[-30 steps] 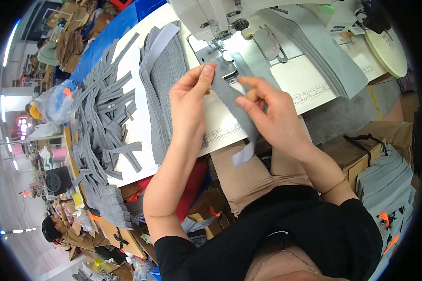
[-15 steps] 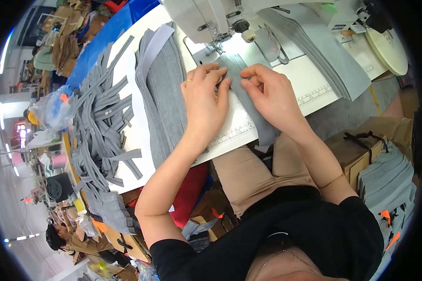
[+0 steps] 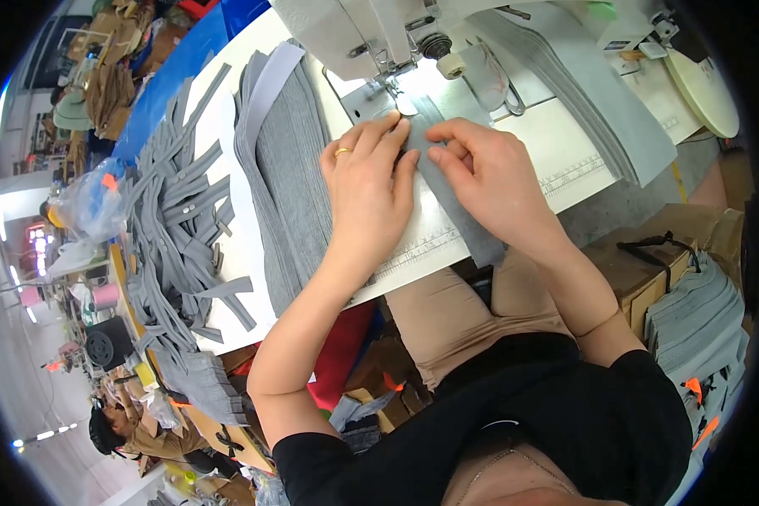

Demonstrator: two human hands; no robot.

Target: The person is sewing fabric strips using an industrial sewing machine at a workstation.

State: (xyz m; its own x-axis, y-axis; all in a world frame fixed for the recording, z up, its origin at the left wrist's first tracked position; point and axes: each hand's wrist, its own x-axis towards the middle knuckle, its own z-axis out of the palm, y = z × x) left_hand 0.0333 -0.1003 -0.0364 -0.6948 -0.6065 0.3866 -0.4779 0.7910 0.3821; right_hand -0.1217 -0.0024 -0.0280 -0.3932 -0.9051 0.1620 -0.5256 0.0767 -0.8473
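Gray fabric strip (image 3: 454,202) is touched by left hand (image 3: 365,184), loosely arched, unclenched; right hand (image 3: 496,175) half-curled, hold unclear.

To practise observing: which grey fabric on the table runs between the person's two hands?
The single strip at the sewing machine; the broad stack and tangled strips lie left of the left hand, another stack farther right.

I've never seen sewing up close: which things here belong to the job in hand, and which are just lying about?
In the job:
- grey fabric strip, at left hand and right hand
- sewing machine
- probably grey stack

Apparently lying about:
- clear plastic bag
- cardboard box
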